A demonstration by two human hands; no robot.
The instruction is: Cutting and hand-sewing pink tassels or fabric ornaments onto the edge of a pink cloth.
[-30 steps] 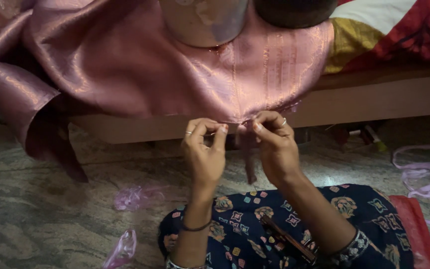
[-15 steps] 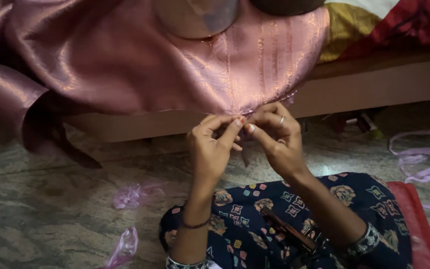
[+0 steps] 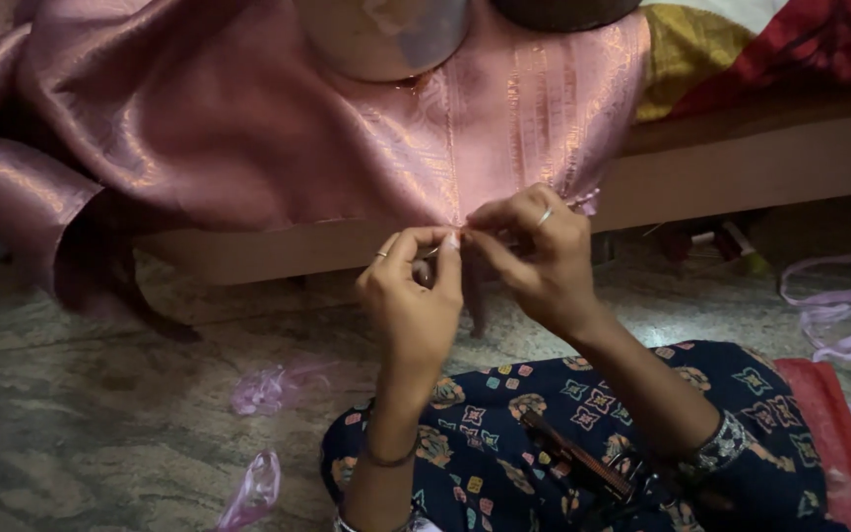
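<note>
A shiny pink silk cloth (image 3: 278, 128) hangs over the edge of a low wooden bed frame (image 3: 741, 177). My left hand (image 3: 414, 300) and my right hand (image 3: 534, 251) meet at the cloth's lower hem, both pinching its edge between thumb and fingers. Fingertips nearly touch each other. Each hand wears a ring. A thin bangle circles my left wrist. What lies between the fingertips is too small to make out.
A metal pot (image 3: 386, 34) and a dark vessel (image 3: 563, 10) weigh the cloth down on the bed. Yellow cloth (image 3: 682, 49) and red cloth (image 3: 800, 49) lie at right. Pink scraps (image 3: 268, 389) and a pale strip (image 3: 839, 305) litter the stone floor. My patterned blue lap (image 3: 563, 443) is below.
The view has shifted slightly; both hands stay at the hem, moved a little to the right and up along the cloth's edge, still pinching it.
</note>
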